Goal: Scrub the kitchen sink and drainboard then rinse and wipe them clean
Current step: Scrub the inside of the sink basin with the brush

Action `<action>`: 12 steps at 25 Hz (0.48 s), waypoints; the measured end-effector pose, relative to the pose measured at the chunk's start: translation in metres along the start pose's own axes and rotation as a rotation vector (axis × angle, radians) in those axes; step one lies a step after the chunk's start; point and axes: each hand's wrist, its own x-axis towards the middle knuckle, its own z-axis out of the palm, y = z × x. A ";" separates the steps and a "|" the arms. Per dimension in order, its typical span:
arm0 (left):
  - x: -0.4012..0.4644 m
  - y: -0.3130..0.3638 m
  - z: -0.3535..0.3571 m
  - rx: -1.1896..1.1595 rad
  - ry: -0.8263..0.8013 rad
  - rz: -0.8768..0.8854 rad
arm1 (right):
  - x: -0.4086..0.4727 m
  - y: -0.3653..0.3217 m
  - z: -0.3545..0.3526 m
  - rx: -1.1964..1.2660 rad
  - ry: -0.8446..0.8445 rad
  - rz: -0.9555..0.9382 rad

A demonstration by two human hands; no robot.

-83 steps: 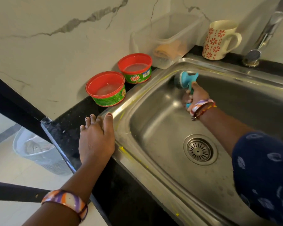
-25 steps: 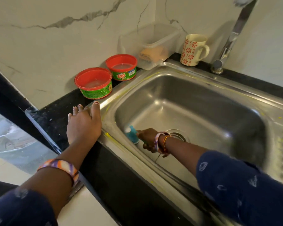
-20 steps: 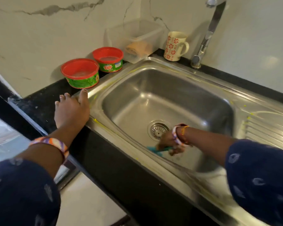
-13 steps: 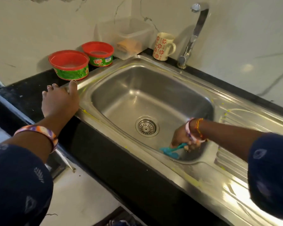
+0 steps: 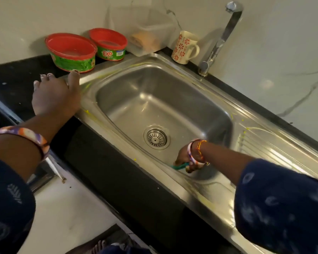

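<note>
The steel sink [image 5: 154, 99] fills the middle of the head view, with its round drain [image 5: 156, 137] in the floor and the ribbed drainboard [image 5: 275, 147] to the right. Yellow streaks mark the rim. My right hand [image 5: 184, 158] is down inside the basin at the near wall, right of the drain. It grips a teal scrub brush [image 5: 179, 166], of which only the handle shows. My left hand [image 5: 56, 94] rests flat on the black counter [image 5: 11, 76] at the sink's left rim, fingers straight.
Two red-lidded green soap tubs [image 5: 73, 52] [image 5: 109, 44] stand on the counter behind my left hand. A clear plastic box [image 5: 145, 32], a flowered mug [image 5: 184, 47] and the tap [image 5: 218, 39] line the back wall. The floor and my feet lie below.
My right hand has carried the brush from the far left corner of the basin, along the near wall, to a spot right of the drain. The left hand stays on the rim.
</note>
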 end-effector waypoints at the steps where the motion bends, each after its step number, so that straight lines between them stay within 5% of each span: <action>1: -0.003 0.003 -0.001 -0.002 0.003 0.016 | 0.000 -0.012 0.007 0.099 -0.060 0.012; 6: -0.002 0.002 0.000 0.043 -0.013 0.032 | 0.031 -0.101 0.001 0.514 -0.142 -0.307; 12: 0.003 0.001 0.002 0.113 -0.018 0.014 | 0.028 -0.135 0.001 1.136 -0.636 -0.538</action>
